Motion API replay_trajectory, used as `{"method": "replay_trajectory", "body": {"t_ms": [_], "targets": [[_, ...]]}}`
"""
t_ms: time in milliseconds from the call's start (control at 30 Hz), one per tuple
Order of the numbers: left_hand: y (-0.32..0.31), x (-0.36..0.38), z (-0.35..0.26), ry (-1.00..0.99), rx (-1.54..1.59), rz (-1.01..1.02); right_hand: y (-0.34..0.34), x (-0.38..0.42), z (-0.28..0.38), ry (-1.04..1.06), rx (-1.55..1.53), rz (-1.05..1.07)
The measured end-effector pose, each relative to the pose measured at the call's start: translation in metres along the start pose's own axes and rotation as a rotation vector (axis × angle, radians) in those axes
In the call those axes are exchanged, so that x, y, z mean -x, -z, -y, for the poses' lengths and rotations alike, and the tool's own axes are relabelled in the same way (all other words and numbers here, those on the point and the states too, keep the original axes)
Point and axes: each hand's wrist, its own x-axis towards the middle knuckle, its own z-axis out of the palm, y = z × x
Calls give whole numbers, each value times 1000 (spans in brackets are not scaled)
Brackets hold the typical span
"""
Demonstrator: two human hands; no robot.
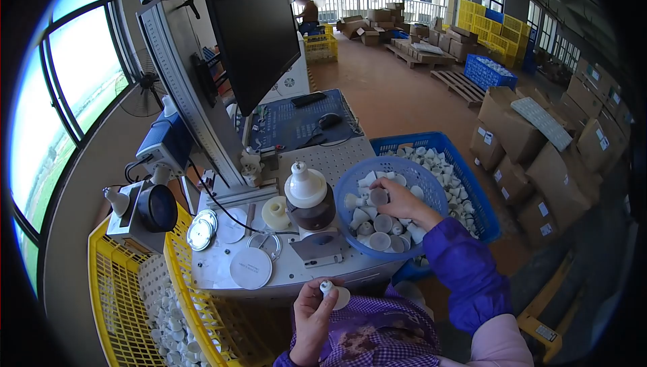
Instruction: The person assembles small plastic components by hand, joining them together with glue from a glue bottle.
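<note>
My left hand [311, 318], low in front of my apron, pinches a white bulb-shaped part [342, 298] with a narrow neck. Over a round light-blue basket [431, 181], my right hand [399, 200] has its fingers closed on a white bulb cup [379, 196], its round end facing me. Beneath that hand lie several similar white cups [380, 241] in a loose heap. Left of the basket, a larger white bulb-shaped piece [305, 185] stands upright on a dark cylindrical fixture [311, 213] on the worktable [290, 269].
A blue crate [488, 222] full of white parts stands under and beside the basket. Yellow crates [101, 286] are at the lower left. Round discs [251, 268], a monitor [253, 47] and a metal column [192, 90] occupy the table. Cardboard boxes [505, 121] stand right; a person [309, 13] sits far back.
</note>
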Motion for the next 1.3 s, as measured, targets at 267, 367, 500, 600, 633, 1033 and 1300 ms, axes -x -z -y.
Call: {"method": "replay_trajectory", "body": {"t_ms": [267,367,500,600,633,1033,1300], "targets": [[2,1,5,45,-3,10,1,23,-5,67,31,43],[-3,1,4,54,-16,-18,-7,25,-2,-110,159,102],[2,1,7,17,-2,-27,-14,31,-7,-65,123,-56],[3,1,9,9,-6,-58,-12,35,-14,-106,174,-66],[2,1,9,-2,-20,-77,-10,36,-16,-114,230,-25],[-7,-6,-7,-159,-225,-99,3,46,-5,-37,62,-121],[-22,-53,-71,-656,-656,-240,-5,54,21,-70,-278,-63]]}}
